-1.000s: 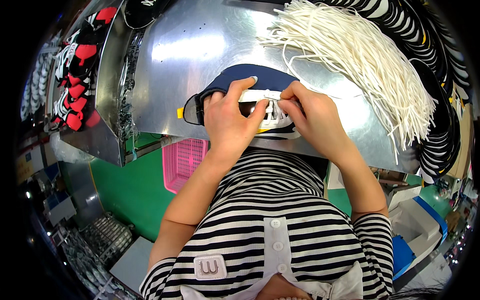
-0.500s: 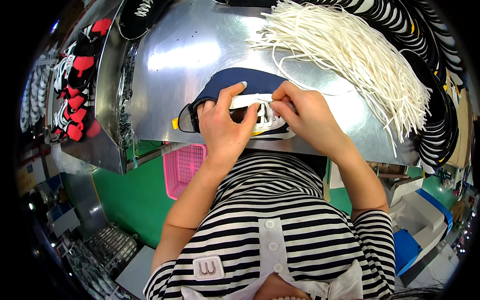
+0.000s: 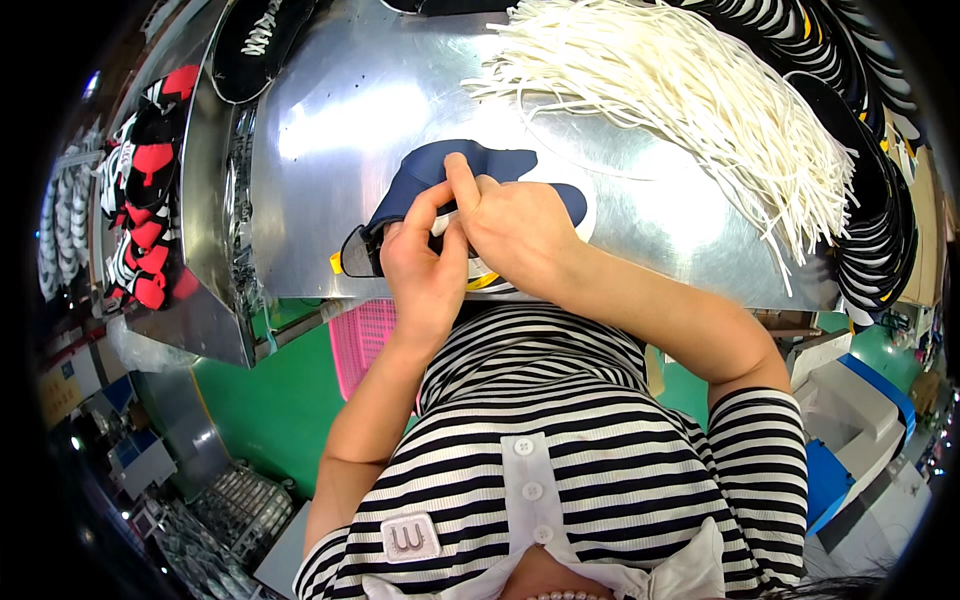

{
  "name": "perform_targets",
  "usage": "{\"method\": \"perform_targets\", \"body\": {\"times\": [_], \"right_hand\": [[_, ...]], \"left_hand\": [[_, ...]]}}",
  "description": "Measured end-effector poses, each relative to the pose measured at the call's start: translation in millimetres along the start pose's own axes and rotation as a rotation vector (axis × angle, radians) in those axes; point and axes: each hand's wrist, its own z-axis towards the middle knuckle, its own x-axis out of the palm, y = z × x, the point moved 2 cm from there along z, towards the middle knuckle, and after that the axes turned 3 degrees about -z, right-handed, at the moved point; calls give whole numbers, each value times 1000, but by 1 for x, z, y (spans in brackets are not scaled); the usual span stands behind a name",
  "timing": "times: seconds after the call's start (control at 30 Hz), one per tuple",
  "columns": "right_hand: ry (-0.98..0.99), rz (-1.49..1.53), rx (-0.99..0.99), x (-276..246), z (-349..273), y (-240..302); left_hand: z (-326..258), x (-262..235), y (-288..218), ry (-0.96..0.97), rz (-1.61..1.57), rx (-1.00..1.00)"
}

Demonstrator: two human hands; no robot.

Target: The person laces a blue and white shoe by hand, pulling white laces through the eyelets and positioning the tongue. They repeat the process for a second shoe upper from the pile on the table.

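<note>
Nearest, the left hand (image 3: pixel 425 275) and right hand (image 3: pixel 515 230) meet, each grip closed on the navy shoe upper (image 3: pixel 450 180), which lies at the near edge of the shiny metal surface (image 3: pixel 330 130). Beyond it, a heap of white laces (image 3: pixel 690 110).

Both hands have closed together over the navy shoe upper (image 3: pixel 470 175): right hand (image 3: pixel 520 235) now overlaps left hand (image 3: pixel 425 275), hiding the white strip seen earlier.
</note>
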Motion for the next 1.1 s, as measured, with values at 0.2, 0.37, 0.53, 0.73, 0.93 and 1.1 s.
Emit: {"method": "perform_targets", "body": {"times": [0.2,0.37,0.53,0.73,0.93,1.1], "right_hand": [[164,266,246,-45,-4,-34],[-1,171,175,-41,-37,-29],[17,323,281,-59,-39,-37],[-39,507,270,-27,-34,-44],[-326,883,549,-17,-41,-51],[-398,792,469,-21,-42,-50]], "left_hand": [[9,-1,-8,146,-413,-198],[13,2,-6,158,-139,-134],[18,0,-7,170,-28,-90],[19,10,-10,129,-13,42],[25,18,-17,89,-24,3],[35,13,-27,356,-345,-315]]}}
